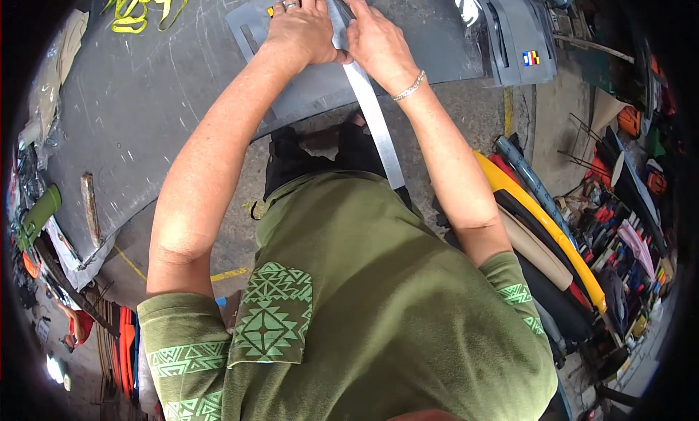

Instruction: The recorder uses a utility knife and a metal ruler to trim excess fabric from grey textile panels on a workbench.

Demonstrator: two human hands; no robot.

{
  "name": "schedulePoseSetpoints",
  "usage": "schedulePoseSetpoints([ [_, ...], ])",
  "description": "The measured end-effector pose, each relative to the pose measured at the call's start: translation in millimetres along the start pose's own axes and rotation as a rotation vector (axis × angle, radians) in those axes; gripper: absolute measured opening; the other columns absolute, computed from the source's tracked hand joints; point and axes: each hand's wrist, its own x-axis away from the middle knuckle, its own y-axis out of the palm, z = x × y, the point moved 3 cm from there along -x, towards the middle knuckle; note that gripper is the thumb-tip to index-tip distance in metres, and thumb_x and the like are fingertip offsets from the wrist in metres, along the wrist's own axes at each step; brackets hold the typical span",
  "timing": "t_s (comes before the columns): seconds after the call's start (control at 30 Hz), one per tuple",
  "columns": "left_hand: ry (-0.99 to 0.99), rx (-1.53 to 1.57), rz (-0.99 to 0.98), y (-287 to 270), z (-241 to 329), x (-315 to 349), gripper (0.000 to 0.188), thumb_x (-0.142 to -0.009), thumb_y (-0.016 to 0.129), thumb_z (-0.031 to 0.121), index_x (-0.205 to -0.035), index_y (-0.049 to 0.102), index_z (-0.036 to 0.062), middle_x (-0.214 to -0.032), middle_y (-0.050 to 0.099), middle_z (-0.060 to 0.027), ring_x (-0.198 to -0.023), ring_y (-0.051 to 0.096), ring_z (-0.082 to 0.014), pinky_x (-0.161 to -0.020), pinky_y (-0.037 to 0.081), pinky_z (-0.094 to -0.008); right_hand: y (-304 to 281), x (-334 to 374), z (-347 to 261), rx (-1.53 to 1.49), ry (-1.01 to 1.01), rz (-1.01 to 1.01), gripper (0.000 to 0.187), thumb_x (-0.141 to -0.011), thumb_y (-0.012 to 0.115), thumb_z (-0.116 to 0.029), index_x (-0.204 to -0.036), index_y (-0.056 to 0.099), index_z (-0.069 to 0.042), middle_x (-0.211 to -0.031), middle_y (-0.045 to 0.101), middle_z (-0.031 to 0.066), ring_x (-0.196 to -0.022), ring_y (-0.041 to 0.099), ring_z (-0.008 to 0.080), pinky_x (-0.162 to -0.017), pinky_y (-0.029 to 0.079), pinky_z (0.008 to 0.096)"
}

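A long silver metal straightedge (373,119) lies on a grey sheet (309,92) at the table's near edge, and its lower end juts past the edge toward my body. My left hand (304,26) presses flat on the sheet, fingers stretched forward, with its thumb against the straightedge. Just to the right of the straightedge is my right hand (377,42), its fingers curled and the index finger reaching forward. A thin dark thing shows by its fingertips, too small to make out. Part of a small coloured patch on the sheet peeks out beside my left fingers.
The dark worktable (145,115) shows scratches. A tangled yellow strap (135,10) lies at its far left. Another grey sheet (513,46) with a slot and coloured patch lies at the right. Rolls of material, including a yellow one (546,217), stand on my right.
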Motion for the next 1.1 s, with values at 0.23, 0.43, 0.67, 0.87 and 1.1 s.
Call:
schedulePoseSetpoints([
  [0.23,0.119,0.166,0.023,-7.6,-14.5,29.6,0.117,-0.08,0.068,0.069,-0.155,0.029,-0.0115,-0.164,0.024,-0.0326,-0.153,0.023,-0.0471,-0.122,0.028,-0.0541,-4.0,-12.9,-7.7,-0.016,-0.028,-0.031,0.048,-0.096,0.053,-0.011,-0.144,0.048,-0.005,-0.109,0.068,0.0298,-0.1,0.067,0.0481,-0.088,0.055,0.0548],
  [0.43,-0.223,-0.253,-0.411,-27.5,16.8,7.5,0.106,-0.087,0.064,0.06,-0.155,0.029,-0.0117,-0.164,0.022,-0.0329,-0.153,0.022,-0.0472,-0.122,0.028,-0.055,-13.0,-14.4,-22.8,0.038,0.046,-0.123,0.048,-0.096,0.051,-0.011,-0.143,0.048,-0.003,-0.11,0.067,0.0331,-0.099,0.067,0.0491,-0.088,0.055,0.0546],
  [0.67,-0.213,-0.284,-0.484,-32.5,15.2,11.0,0.106,-0.087,0.065,0.061,-0.155,0.028,-0.0118,-0.164,0.022,-0.0324,-0.153,0.022,-0.0469,-0.122,0.028,-0.0551,-13.9,-0.4,-17.9,0.043,0.068,-0.12,0.051,-0.094,0.052,-0.011,-0.144,0.047,-0.002,-0.112,0.066,0.0347,-0.103,0.065,0.0507,-0.09,0.053,0.0555],
  [0.87,-0.233,-0.253,-0.518,-37.6,16.5,12.0,0.119,-0.08,0.07,0.07,-0.155,0.028,-0.0116,-0.165,0.021,-0.032,-0.154,0.02,-0.0469,-0.122,0.027,-0.0548,-17.6,36.7,-17.8,0.074,0.095,-0.152,0.053,-0.095,0.056,-0.01,-0.148,0.046,-0.014,-0.114,0.068,0.0221,-0.103,0.067,0.0431,-0.091,0.055,0.0511],
  [1.1,-0.171,-0.182,-0.247,-23.3,18.9,21.8,0.119,-0.079,0.074,0.066,-0.157,0.026,-0.0114,-0.166,0.019,-0.0315,-0.155,0.018,-0.0463,-0.123,0.025,-0.0536,-33.2,78.6,-21.3,0.047,0.09,-0.177,0.056,-0.093,0.058,-0.007,-0.148,0.044,-0.009,-0.11,0.066,0.0253,-0.094,0.068,0.0457,-0.083,0.057,0.0525],
])
